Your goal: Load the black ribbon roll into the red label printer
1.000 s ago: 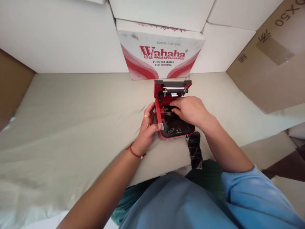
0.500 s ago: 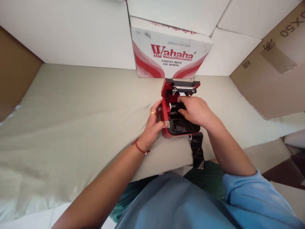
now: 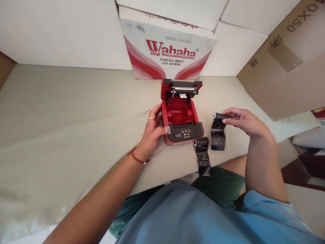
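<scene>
A red and black label printer (image 3: 182, 133) stands on the cloth-covered surface with its lid (image 3: 182, 84) raised and its red roll bay bare inside. My left hand (image 3: 153, 132) grips the printer's left side, thumb on the grey tab at the front corner. Right of the printer, my right hand (image 3: 240, 120) pinches a black label roll (image 3: 218, 130) by its right end. A strip hangs down from this roll, and its white core shows at the left. Another black roll (image 3: 202, 152) lies at the printer's front right, its loose strip trailing over the edge toward my lap.
Behind the printer stands a white and red Wahaha water carton (image 3: 170, 47) among stacked white boxes (image 3: 63, 34). A brown cardboard box (image 3: 281, 64) is at the right. The pale green cloth (image 3: 76, 135) spreads out to the left.
My right hand has lifted the black label roll out of the printer and carried it to the right. The left hand keeps its hold. The view has shifted slightly to the right.
</scene>
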`<move>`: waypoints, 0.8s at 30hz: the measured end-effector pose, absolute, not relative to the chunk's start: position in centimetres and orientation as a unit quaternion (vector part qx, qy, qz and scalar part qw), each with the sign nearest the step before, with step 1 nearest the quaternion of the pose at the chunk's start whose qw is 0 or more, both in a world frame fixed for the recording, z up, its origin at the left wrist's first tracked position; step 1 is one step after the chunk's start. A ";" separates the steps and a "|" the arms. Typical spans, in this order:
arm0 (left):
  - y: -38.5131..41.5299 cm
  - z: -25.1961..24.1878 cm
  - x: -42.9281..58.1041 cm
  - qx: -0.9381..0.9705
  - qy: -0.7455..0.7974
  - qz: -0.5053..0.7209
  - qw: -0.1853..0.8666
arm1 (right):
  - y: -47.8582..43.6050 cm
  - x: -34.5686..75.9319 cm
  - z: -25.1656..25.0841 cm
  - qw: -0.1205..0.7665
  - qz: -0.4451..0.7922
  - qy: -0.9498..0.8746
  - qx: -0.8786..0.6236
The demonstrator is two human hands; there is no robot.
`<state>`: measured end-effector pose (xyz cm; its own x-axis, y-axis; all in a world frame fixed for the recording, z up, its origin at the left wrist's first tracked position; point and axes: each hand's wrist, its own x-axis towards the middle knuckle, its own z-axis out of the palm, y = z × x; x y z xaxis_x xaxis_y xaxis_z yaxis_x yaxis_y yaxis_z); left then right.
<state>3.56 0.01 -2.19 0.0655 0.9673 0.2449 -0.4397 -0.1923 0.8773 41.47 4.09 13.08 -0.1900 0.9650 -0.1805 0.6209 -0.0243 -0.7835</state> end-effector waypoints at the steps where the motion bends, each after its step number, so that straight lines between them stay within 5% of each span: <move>1: 0.0 -2.1 3.5 0.454 0.285 0.621 0.572 | 4.2 42.1 12.1 0.195 0.383 -0.666 -0.610; 6: -0.1 -1.6 3.3 0.434 0.282 0.629 0.581 | 1.9 40.9 9.0 0.236 0.220 -0.723 -0.611; 19: -0.5 -1.1 3.2 0.434 0.303 0.621 0.579 | -3.4 36.8 7.1 0.089 0.334 -0.836 -0.426; 24: -0.7 -1.3 3.1 0.441 0.307 0.607 0.585 | -4.1 37.6 10.7 0.071 0.326 -0.852 -0.403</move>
